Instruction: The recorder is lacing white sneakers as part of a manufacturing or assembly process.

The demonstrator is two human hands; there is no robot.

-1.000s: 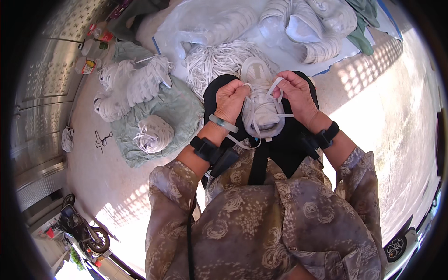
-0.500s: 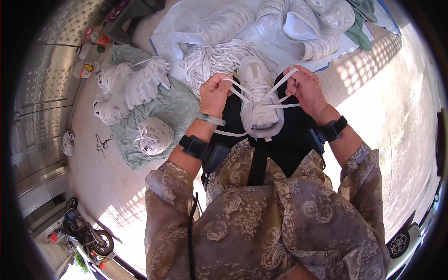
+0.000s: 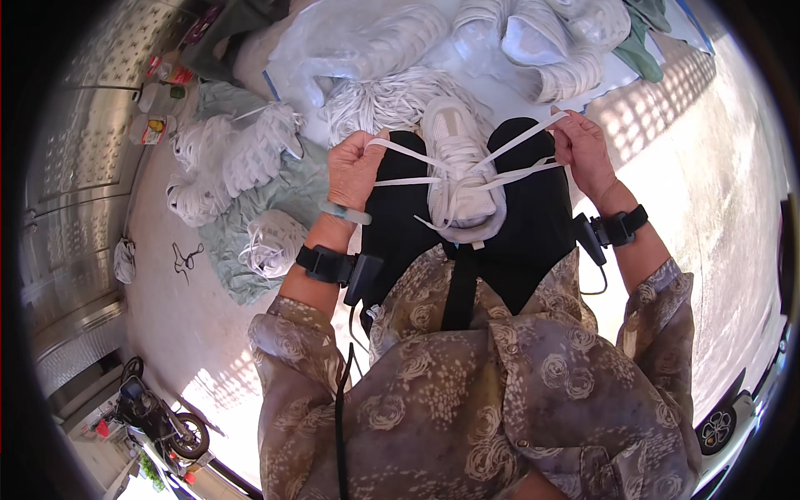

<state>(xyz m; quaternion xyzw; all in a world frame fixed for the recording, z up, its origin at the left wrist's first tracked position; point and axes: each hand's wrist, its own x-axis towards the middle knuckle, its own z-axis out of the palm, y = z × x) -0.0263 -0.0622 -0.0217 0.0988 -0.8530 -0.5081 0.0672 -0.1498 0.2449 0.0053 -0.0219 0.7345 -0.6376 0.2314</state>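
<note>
A white sneaker [image 3: 457, 150] rests between my thighs, its toe pointing away from me and its heel toward my body. My left hand [image 3: 355, 169] is closed on white shoelace strands [image 3: 408, 152] to the left of the shoe. On the other side, my right hand [image 3: 583, 152] grips more lace [image 3: 523, 143], held a little higher. The strands stretch tight from both hands to the eyelets. One loose lace tip lies by the shoe's left side near the heel. Each wrist wears a black strapped device.
Beyond the shoe lies a heap of white laces [image 3: 400, 98]. Stacked white shoes [image 3: 533, 37] in clear plastic stand at the back. On the left, more shoes [image 3: 242, 154] and a single sneaker [image 3: 273, 243] sit on a green cloth [image 3: 237, 271]. A motorcycle [image 3: 158, 417] is at lower left.
My hands have moved apart, left hand leftward and right hand rightward and slightly up. The laces between them and the shoe are longer and straighter. The loop by the heel has shrunk to a short end.
</note>
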